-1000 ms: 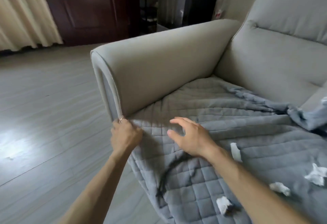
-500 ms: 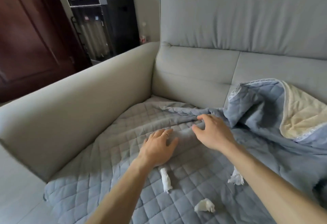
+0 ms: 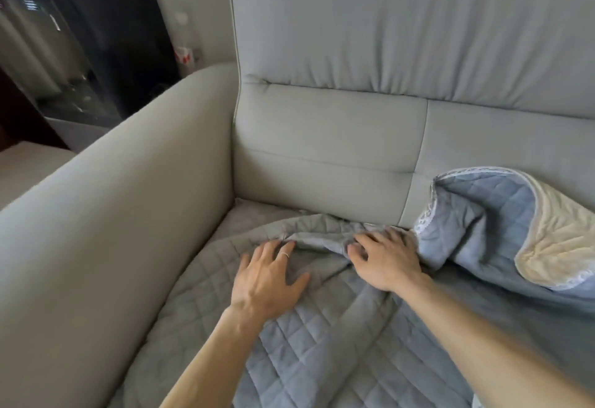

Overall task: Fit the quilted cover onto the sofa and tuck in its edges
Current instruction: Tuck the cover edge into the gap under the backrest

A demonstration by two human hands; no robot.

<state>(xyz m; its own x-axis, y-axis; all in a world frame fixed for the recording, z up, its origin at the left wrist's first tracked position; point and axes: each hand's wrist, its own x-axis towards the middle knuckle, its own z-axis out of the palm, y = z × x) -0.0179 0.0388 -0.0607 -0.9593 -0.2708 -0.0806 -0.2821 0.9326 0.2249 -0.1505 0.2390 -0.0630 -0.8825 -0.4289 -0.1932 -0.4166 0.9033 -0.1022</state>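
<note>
Change: a second ago both hands worked at the front end of the armrest [image 3: 112, 230]; now they have gone to the back of the seat, under the backrest [image 3: 322, 137].
Meaning: I'd judge the front corner is dealt with and the rear edge is next to tuck.
Cover: the quilted cover [image 3: 322, 349] lies over the seat of the sofa [image 3: 354, 21], bunched in a ridge short of the backrest; a bare seat corner [image 3: 251, 211] shows, and on the right a flap [image 3: 553, 233] is folded back, cream underside up.
Left hand [image 3: 267, 278]: fingers spread flat, pressing the cover.
Right hand [image 3: 386, 259]: just beside it, not touching, fingers curled into the bunched ridge.
</note>
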